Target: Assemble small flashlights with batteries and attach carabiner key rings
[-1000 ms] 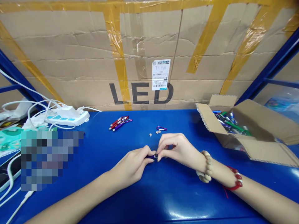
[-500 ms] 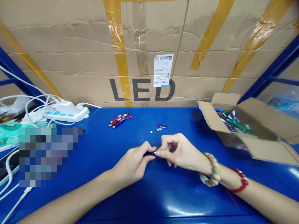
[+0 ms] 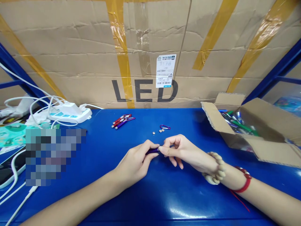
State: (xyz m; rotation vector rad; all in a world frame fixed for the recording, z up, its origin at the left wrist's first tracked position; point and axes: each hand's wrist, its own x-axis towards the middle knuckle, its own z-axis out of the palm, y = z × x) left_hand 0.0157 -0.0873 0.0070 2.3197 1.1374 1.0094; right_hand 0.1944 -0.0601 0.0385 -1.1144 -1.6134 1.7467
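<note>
My left hand (image 3: 136, 161) is closed around a small purple pen-shaped flashlight (image 3: 152, 151), just above the blue table (image 3: 164, 194). My right hand (image 3: 181, 150) pinches the flashlight's right end between thumb and forefinger, the other fingers curled loosely. Just beyond the hands lie several small button cells (image 3: 158, 131) and a purple carabiner clip (image 3: 165, 127). Farther back on the left lies a small pile of red and purple flashlights (image 3: 122, 121).
An open cardboard box (image 3: 256, 131) with several coloured flashlights stands at the right. A white power strip (image 3: 69, 113) with cables lies at the back left. A large taped cardboard wall marked LED (image 3: 145, 91) closes the back. Blue shelf posts stand on both sides.
My right hand has turned at the flashlight's end, its lower fingers uncurling, and the wrist has dropped a little. My left hand keeps its grip, nearly still.
</note>
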